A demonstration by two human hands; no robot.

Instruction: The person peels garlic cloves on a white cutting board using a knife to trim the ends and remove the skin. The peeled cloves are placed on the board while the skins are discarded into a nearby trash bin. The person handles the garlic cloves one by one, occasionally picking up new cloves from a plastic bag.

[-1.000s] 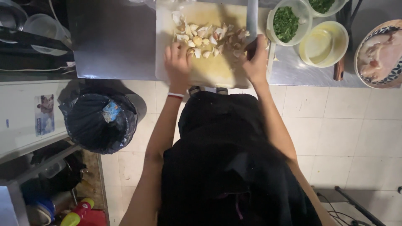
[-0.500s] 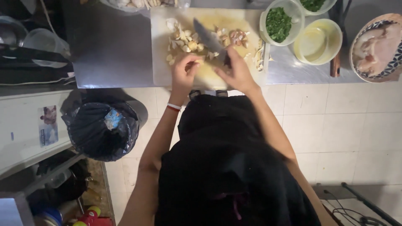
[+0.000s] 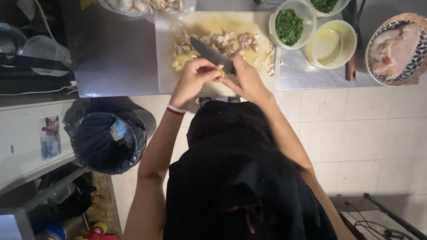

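A pale cutting board [image 3: 164, 66] lies on the steel counter, strewn with peeled garlic cloves and papery skins [image 3: 231, 42]. My right hand [image 3: 247, 82] grips a dark-bladed knife [image 3: 209, 52] whose tip points up and to the left over the board. My left hand [image 3: 193, 80] pinches a small garlic clove [image 3: 219, 71] right against the blade near its handle end. Both hands meet at the board's near edge.
A bowl of chopped greens [image 3: 290, 26], a yellowish bowl of liquid [image 3: 331, 42] and a patterned plate of raw meat [image 3: 393, 46] stand to the right. A container of more garlic [image 3: 142, 5] sits behind the board. A black-lined bin [image 3: 106, 140] stands on the floor at left.
My hands have drawn back from the pile to the board's near edge. The knife swung round, and my left hand now holds a single clove against the blade.
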